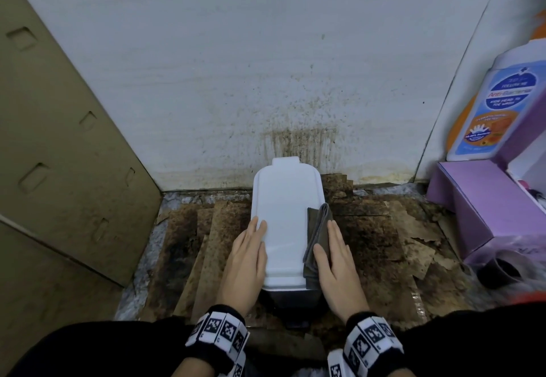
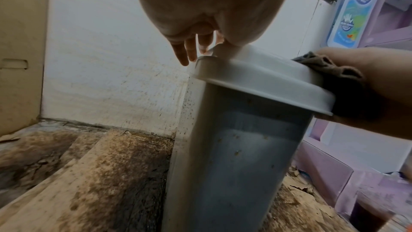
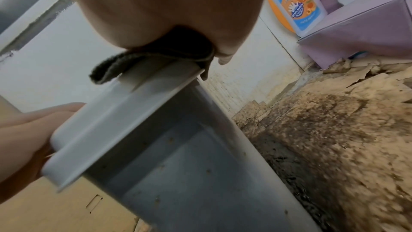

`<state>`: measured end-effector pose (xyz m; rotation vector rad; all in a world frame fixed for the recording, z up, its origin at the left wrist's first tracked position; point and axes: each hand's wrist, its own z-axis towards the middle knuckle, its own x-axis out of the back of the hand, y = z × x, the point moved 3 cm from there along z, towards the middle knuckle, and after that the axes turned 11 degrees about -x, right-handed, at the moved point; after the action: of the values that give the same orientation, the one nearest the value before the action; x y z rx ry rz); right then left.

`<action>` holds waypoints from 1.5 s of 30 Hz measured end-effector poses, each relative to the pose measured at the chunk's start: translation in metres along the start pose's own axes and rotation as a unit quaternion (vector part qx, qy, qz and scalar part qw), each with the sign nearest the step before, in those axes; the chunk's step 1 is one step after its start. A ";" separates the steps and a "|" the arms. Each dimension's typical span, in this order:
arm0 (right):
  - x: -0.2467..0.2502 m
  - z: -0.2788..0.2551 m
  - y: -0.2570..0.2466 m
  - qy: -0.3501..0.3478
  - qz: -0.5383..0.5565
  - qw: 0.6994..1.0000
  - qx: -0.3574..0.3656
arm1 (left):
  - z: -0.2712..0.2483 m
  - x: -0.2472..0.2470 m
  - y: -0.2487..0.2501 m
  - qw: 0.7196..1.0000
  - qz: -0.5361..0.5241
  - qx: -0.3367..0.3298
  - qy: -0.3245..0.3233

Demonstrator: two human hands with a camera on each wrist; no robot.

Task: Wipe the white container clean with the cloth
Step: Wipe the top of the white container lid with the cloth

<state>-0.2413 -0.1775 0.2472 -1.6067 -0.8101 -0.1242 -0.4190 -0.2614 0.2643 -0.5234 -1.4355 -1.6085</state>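
Your left hand [image 1: 246, 261] lies flat, fingers straight, against the left edge of the container [image 1: 285, 223] lid, holding nothing. Your right hand [image 1: 335, 264] presses the grey cloth [image 1: 317, 237] against the lid's right edge with straight fingers. The container stands on the stained shelf [image 1: 384, 243], near its back wall [image 1: 266, 51].

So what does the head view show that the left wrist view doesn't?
Only the head view shows the lid's whole flat top with its back tab, and both marker wristbands. Only the left wrist view shows brown specks on the container's side wall. Both show the left hand on the lid, the right hand pressing the grey cloth, and the bottle.
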 end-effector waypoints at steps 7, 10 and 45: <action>0.016 0.043 -0.018 -0.065 0.019 0.997 -0.025 | 0.000 0.002 0.003 1.000 -0.025 0.010 -0.003; 0.025 0.050 -0.021 -0.097 0.026 0.995 -0.029 | 0.000 0.001 0.006 0.999 -0.034 0.014 -0.011; 0.001 -0.007 -0.012 0.049 0.129 0.989 -0.049 | -0.004 -0.004 0.005 0.997 -0.068 0.035 0.004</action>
<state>-0.2448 -0.1836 0.2596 -1.7700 -0.5215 -0.0583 -0.4121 -0.2635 0.2626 -0.3858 -1.5437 -1.6565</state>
